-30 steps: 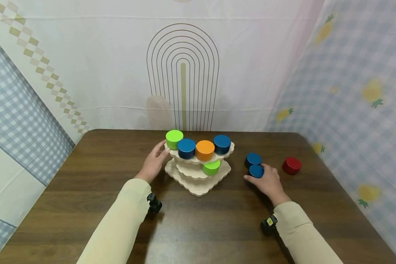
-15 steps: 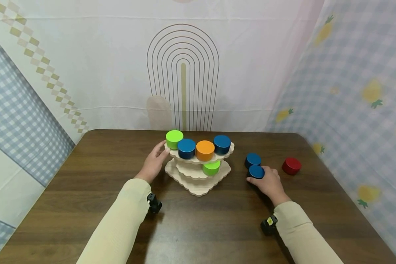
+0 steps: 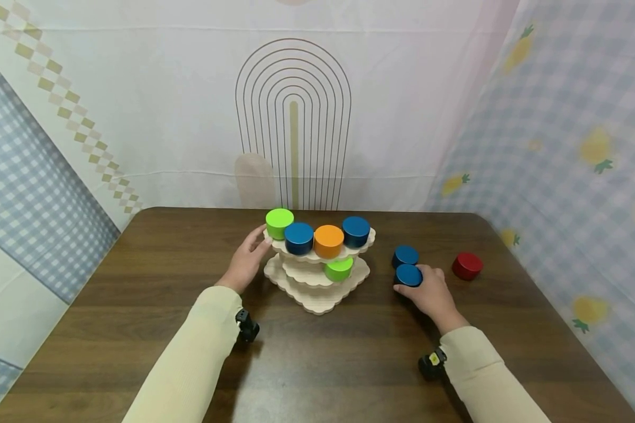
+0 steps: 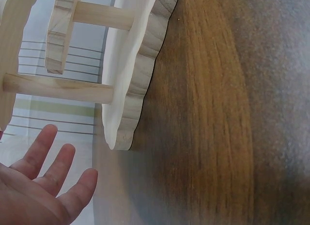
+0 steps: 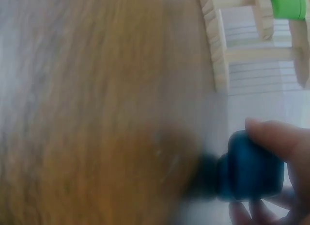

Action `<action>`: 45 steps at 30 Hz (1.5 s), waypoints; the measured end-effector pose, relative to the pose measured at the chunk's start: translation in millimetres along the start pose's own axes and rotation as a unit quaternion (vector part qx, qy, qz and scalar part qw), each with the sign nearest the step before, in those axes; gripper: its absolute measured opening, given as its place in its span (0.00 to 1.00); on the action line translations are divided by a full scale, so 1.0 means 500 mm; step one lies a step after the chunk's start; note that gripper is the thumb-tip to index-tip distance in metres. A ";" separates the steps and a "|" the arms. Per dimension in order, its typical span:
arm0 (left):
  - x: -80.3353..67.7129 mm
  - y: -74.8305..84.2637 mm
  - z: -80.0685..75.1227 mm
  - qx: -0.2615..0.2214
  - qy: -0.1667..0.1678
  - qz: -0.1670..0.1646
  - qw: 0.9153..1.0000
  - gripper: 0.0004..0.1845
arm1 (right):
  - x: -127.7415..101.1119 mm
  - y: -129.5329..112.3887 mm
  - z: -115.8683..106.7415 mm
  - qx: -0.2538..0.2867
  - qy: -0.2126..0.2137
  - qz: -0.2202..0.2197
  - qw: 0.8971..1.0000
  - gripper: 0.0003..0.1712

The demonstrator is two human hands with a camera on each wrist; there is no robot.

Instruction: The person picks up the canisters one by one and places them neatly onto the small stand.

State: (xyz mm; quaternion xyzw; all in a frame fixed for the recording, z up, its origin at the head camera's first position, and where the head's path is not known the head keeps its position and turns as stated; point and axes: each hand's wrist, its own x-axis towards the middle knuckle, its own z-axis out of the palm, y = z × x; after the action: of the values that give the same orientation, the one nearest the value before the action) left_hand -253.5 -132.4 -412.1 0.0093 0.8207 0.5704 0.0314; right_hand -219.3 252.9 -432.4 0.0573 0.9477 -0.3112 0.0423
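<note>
Blue cylinder gripped by the right hand on the table.
Left hand, fingers straight, rests against the tiered wooden stand; a second blue cylinder sits just behind.

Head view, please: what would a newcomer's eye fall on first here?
Most striking is the tiered wooden stand at the middle of the dark table, its top tier carrying green, blue, orange and blue cylinders, with another green one on a lower tier. The left hand touches the stand's left edge. To the right, the right hand grips a blue cylinder, with another blue one and a red cylinder nearby.
</note>
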 end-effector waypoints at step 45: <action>0.002 -0.004 -0.002 -0.004 -0.010 -0.001 1.000 0.34 | -0.118 -0.161 0.044 0.034 0.003 -0.057 0.998 0.43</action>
State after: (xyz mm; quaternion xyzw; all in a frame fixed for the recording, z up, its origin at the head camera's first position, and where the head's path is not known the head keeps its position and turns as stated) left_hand -254.4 -133.8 -413.5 0.0143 0.8178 0.5738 0.0404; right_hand -170.8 170.5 -396.1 0.0059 0.9385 -0.3446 0.0200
